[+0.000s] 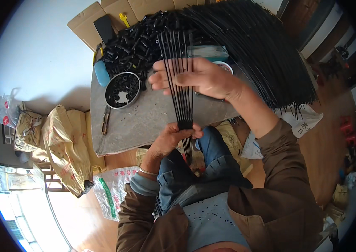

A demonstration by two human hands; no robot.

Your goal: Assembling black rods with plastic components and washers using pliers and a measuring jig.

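A fanned bundle of thin black rods stands upright in front of me, its upper ends spread apart and slightly bent. My left hand is closed around the bundle low down, where a short black sleeve or block gathers the rods; their lower ends reach down between my knees. Higher up, my right hand lies flat across the rods. Its fingers are stretched out to the left behind them, with the thumb across the front.
A grey table bears a heap of black tubular parts, a round metal bowl of small black rings, pliers, and a blue tray. A large stack of black rods overhangs its right side. Yellow sacks stand at left.
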